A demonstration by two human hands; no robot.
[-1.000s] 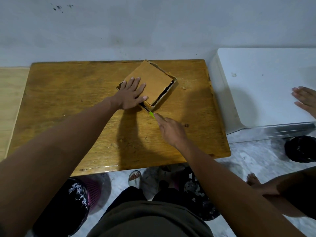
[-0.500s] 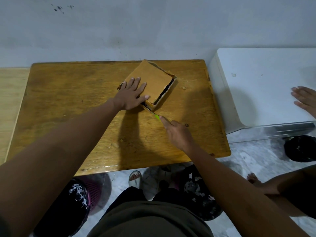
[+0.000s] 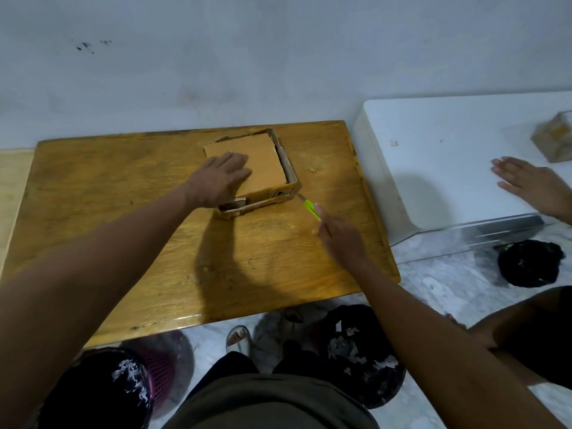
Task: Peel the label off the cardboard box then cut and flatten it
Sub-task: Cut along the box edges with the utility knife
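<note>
A shallow brown cardboard box (image 3: 263, 159) lies on the wooden table (image 3: 123, 212), squared to the table's edges, with a gap along its right wall. My left hand (image 3: 219, 179) presses flat on its top, fingers spread toward the right. My right hand (image 3: 339, 235) grips a cutter with a bright green handle (image 3: 311, 209). The cutter's blade tip touches the box's near right corner. The box's near wall shows an opening at its left end.
A white appliance (image 3: 448, 156) stands right of the table, with another person's hand (image 3: 532, 184) flat on it and a small cardboard box (image 3: 554, 140) at its far edge. Black bags of scraps (image 3: 362, 354) and a purple basket (image 3: 161, 370) sit on the floor below.
The box has turned from a diagonal position to square with the table. My left hand shifted on top of it, and the cutter moved right to the near right corner.
</note>
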